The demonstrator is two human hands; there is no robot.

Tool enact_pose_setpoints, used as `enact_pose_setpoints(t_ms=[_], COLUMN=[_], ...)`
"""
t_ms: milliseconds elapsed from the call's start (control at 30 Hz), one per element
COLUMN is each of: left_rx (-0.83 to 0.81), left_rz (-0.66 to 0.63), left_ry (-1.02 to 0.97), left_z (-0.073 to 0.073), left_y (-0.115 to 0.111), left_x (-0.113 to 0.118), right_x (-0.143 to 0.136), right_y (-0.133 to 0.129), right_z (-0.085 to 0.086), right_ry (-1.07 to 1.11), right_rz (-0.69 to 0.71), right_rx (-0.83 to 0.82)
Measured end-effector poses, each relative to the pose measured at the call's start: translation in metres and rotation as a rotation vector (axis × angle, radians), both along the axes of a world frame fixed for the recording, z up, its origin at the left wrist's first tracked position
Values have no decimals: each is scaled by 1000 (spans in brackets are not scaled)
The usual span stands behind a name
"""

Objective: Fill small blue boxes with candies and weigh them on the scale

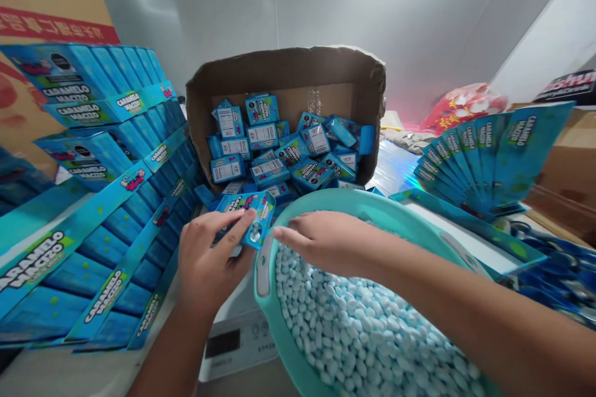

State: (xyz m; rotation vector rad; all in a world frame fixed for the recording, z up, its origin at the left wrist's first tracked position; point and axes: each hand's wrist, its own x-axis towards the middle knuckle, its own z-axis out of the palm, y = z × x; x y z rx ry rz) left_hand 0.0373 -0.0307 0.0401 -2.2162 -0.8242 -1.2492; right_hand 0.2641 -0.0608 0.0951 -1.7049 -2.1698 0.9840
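My left hand [205, 254] grips a small blue candy box [262, 221] just left of the basin rim, its fingers over the top side. Below the far rim of a turquoise basin [274, 338], my right hand [321, 237] is curled palm-down over the candies, thumb pointing at the box. The fingertips of this hand are hidden, and I cannot make out what they hold. Pale blue candies [358, 322] fill the basin. Under the box and the basin's left side is a white scale [242, 344] with a dark display.
Behind stands a cardboard carton [284, 68] holding many small blue boxes [293, 152]. Stacked display trays [107, 223] of blue boxes rise at left. Fanned flat cartons [488, 155] lie in a tray [470, 229] at right, beside loose blue pieces [559, 260].
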Motion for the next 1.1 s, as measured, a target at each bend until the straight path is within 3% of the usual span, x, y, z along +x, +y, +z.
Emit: enact_pose_setpoints(t_ms=[100, 200, 300, 400, 500, 600, 667, 833, 967, 1100], left_rx=[-176, -450, -867, -1238, -1434, -1507, -1517, -1445, -1327, -1298], left_rz=[3, -19, -105, -143, -146, -159, -208, -375, -346, -314], left_ry=[-149, -283, -371, -372, -276, -160, -185, -640, -997, -1152], left_z=[4, 11, 15, 18, 18, 17, 16, 15, 14, 11], left_y=[-2, 1, 10, 19, 23, 24, 24, 26, 31, 37], left_x=[-2, -11, -26, -41, -52, -60, -64, -62, -52, -43], right_x=[7, 10, 13, 12, 10, 7, 5, 0, -3, -1], right_y=[0, 3, 3, 1, 0, 0, -1, -3, -3, -1], right_z=[-1, -4, -4, -4, -5, -4, -1, 13, 15, 10], right_ry=[-350, -380, -404, -425, -467, -496, -523, -591, -605, -571], right_rz=[93, 133, 194, 233, 247, 278, 293, 283, 307, 318], right_rx=[79, 74, 76, 84, 89, 88, 61, -49, -91, -112])
